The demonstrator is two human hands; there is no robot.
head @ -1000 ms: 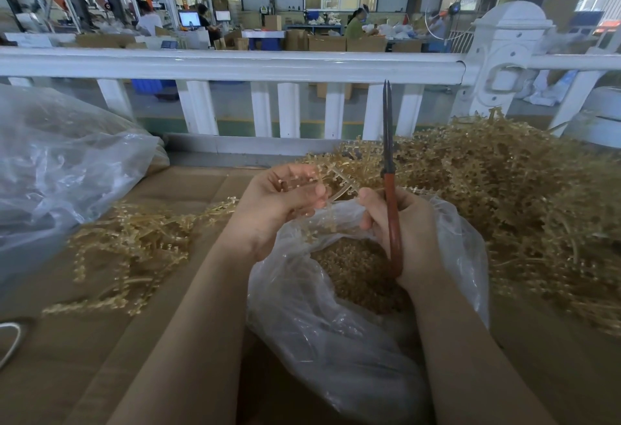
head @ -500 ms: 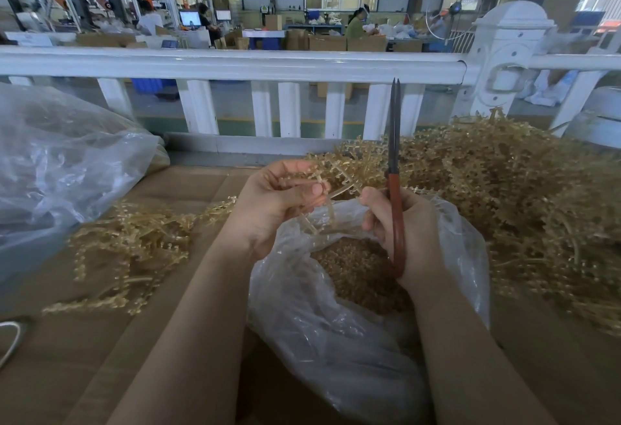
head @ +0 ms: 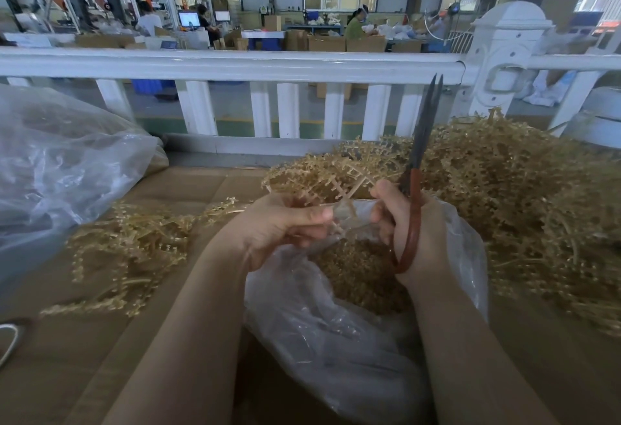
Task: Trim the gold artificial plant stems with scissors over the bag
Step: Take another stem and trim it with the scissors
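My left hand point(head: 285, 226) pinches a branched gold plant stem point(head: 336, 179) above the mouth of a clear plastic bag point(head: 336, 334). Gold trimmings point(head: 356, 270) fill the bag's inside. My right hand point(head: 410, 226) grips the red-handled scissors point(head: 418, 162) upright, with the dark blades pointing up and slightly parted at the tips. The blades stand just right of the stem and do not touch it. Both hands hover over the bag.
A big heap of gold stems point(head: 524, 196) lies to the right, a smaller pile point(head: 134, 250) to the left on the cardboard-covered table point(head: 100, 340). A large clear bag point(head: 60, 162) sits at far left. A white railing point(head: 235, 65) runs behind.
The scissors have shifted to the right and their tips have parted slightly. My left hand has lowered the stem a little toward the bag's mouth.
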